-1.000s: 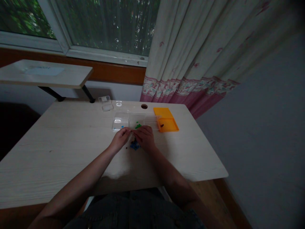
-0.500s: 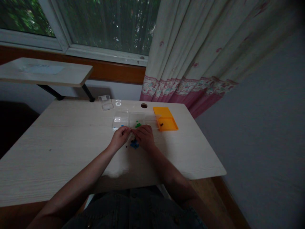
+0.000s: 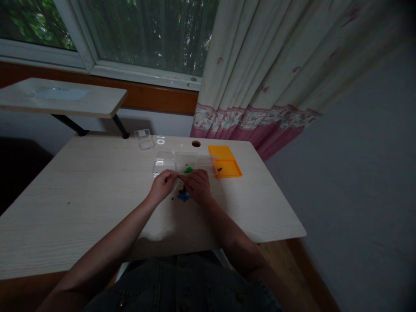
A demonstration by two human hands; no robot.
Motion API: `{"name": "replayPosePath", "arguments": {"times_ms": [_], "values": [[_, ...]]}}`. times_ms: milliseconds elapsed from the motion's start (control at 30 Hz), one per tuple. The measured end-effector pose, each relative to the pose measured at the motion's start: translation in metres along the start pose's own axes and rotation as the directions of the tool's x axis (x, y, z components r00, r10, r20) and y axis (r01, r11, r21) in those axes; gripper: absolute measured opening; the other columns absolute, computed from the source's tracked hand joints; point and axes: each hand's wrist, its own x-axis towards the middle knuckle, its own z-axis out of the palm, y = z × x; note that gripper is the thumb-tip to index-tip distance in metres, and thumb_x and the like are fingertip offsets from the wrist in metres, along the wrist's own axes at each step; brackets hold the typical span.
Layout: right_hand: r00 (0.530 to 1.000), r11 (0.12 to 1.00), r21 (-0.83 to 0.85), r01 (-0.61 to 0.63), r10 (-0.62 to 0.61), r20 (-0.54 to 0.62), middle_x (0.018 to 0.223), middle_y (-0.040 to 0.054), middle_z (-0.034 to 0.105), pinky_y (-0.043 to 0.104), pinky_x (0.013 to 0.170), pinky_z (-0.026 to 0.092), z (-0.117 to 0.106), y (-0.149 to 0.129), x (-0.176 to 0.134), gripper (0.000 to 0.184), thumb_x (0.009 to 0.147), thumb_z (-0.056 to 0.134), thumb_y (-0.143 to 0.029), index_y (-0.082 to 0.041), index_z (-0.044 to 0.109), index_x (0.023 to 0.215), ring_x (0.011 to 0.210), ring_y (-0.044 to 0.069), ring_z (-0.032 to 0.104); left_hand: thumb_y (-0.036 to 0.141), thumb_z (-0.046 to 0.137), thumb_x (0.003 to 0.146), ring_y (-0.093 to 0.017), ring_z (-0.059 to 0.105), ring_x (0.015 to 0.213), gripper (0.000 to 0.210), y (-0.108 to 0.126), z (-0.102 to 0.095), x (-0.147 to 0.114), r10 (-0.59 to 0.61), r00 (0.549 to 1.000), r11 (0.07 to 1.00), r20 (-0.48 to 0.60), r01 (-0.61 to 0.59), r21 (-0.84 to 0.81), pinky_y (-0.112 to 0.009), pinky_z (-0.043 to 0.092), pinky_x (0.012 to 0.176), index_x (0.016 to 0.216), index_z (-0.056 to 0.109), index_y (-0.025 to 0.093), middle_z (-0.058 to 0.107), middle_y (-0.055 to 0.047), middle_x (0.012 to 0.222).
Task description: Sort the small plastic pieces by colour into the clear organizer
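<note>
My left hand (image 3: 163, 185) and my right hand (image 3: 197, 185) meet fingertip to fingertip above the table, both closed in a pinch. Whatever lies between the fingers is too small to make out. Just below the hands, a heap of small blue pieces (image 3: 183, 195) rests on the tabletop, with some dark bits at its upper edge. A tiny dark piece (image 3: 172, 199) lies to the left of that heap. Beyond my fingers stands a clear plastic box with compartments (image 3: 206, 163); small green pieces (image 3: 188, 169) show in its middle part.
An open orange case (image 3: 230, 169) with a few dark pieces (image 3: 220, 169) is right of the clear box. Farther back sits a small open clear box (image 3: 146, 144). A cable hole (image 3: 196, 144) is near the rear edge. At left, a raised shelf (image 3: 104, 104) overhangs the table (image 3: 97, 186).
Both hands stay pinched together in nearly the same place. The view has shifted very slightly, and the loose pieces and boxes lie as before.
</note>
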Motion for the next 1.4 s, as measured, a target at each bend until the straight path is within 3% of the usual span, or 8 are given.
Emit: {"name": "replayPosePath", "arguments": {"times_ms": [167,500,867,1233,1400], "values": [[0.999,1.0,-0.007,0.028,-0.029,-0.039,0.083,0.0019,0.071,0.034,0.087,0.043,-0.001,-0.002,0.001,0.017,0.091,0.06,-0.028,-0.028,0.073,0.1,0.089,0.016,0.059,0.042,0.051,0.089,-0.017,0.057,0.075,0.031,-0.007,0.002,0.001,-0.005,1.0,1.0,0.008,0.005,0.008,-0.028,0.044,0.072,0.077,0.068,0.018,0.061,-0.003,0.075],[0.958,0.975,0.049,-0.215,0.221,-0.184,0.08,0.0035,0.07,0.034,0.083,0.045,-0.001,0.017,0.0,0.016,0.091,0.059,-0.026,-0.023,0.074,0.095,0.084,0.016,0.06,0.042,0.052,0.09,-0.018,0.058,0.08,0.031,-0.017,-0.002,0.003,-0.005,0.999,1.0,-0.045,0.006,0.015,-0.028,0.044,0.073,0.085,0.072,0.018,0.062,-0.004,0.083],[0.915,0.948,-0.003,-0.318,0.306,-0.262,0.081,0.0037,0.071,0.035,0.086,0.043,0.001,0.041,-0.002,0.017,0.092,0.058,-0.029,-0.024,0.075,0.094,0.084,0.017,0.058,0.037,0.05,0.092,-0.016,0.053,0.07,0.029,-0.011,-0.001,0.0,0.084,0.996,0.989,-0.025,-0.08,0.122,-0.027,0.04,0.064,0.085,0.071,0.019,0.056,-0.003,0.074],[0.89,0.895,-0.059,-0.443,0.43,-0.154,0.093,0.0059,0.067,0.039,0.091,0.041,0.012,0.05,-0.007,0.013,0.088,0.064,-0.03,-0.026,0.075,0.091,0.097,0.02,0.055,0.036,0.048,0.093,-0.017,0.054,0.075,0.029,-0.014,0.0,0.0,0.099,0.995,0.984,0.01,-0.099,0.148,-0.028,0.04,0.068,0.087,0.071,0.019,0.058,-0.004,0.077],[0.901,0.903,-0.083,-0.422,0.408,-0.146,0.091,0.0051,0.067,0.037,0.09,0.04,0.013,0.05,-0.009,0.012,0.087,0.065,-0.03,-0.025,0.076,0.088,0.095,0.019,0.054,0.035,0.049,0.092,-0.018,0.054,0.074,0.028,-0.014,0.001,-0.001,0.106,0.994,0.984,0.006,-0.106,0.146,-0.028,0.041,0.069,0.085,0.071,0.02,0.058,-0.003,0.074]]}}
